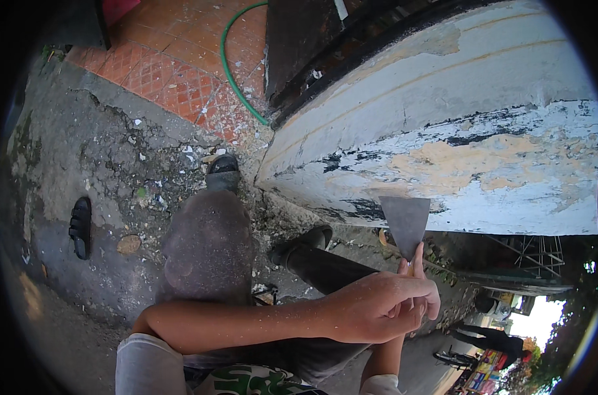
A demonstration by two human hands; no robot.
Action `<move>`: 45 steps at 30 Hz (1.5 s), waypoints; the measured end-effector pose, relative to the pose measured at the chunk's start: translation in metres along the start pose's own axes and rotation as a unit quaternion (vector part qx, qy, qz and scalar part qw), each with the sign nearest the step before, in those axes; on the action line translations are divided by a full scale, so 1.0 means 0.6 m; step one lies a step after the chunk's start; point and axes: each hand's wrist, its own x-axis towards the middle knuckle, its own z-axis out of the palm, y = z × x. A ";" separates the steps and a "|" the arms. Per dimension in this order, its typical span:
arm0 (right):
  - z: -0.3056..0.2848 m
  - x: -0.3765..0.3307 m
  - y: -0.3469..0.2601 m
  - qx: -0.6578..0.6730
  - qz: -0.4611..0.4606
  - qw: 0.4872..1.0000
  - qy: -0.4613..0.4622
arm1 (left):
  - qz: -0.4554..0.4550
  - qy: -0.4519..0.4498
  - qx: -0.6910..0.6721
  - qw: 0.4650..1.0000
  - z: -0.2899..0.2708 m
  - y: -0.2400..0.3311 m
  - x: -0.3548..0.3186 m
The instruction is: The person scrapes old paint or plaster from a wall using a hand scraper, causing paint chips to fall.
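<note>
A paint scraper (405,222) with a wide grey metal blade points away from me, its blade edge at the peeling wall (473,161). My left hand (386,306) crosses in front of my body with its fingers curled around the handle area. Behind it is my right hand (418,258), mostly hidden, with fingers stretched up along the scraper near the base of the blade. Only a sliver of the handle shows between the fingers. Bare tan and dark patches break up the wall's pale blue-white paint.
Paint flakes litter the cracked concrete ground (114,171). A loose black sandal (80,228) lies at the left. Orange tiles (174,72) and a green hose (228,66) are farther off. Metal rods (536,253) stand under the wall's right end; a person (493,342) and bicycle (454,358) are beyond.
</note>
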 end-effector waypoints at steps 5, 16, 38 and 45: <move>-0.004 0.056 0.006 -0.094 -0.053 0.990 -0.090 | 0.012 -0.011 -0.021 1.000 0.005 0.009 0.009; -0.016 0.014 -0.026 -0.050 0.047 0.992 -0.105 | 0.033 0.004 -0.002 0.999 -0.001 0.008 -0.004; 0.032 0.074 -0.024 -0.087 -0.139 0.978 -0.129 | 0.043 0.025 0.037 0.998 0.000 0.002 -0.011; -0.014 0.047 0.014 -0.060 -0.079 0.985 -0.139 | 0.050 0.135 -0.031 0.989 0.047 -0.009 -0.002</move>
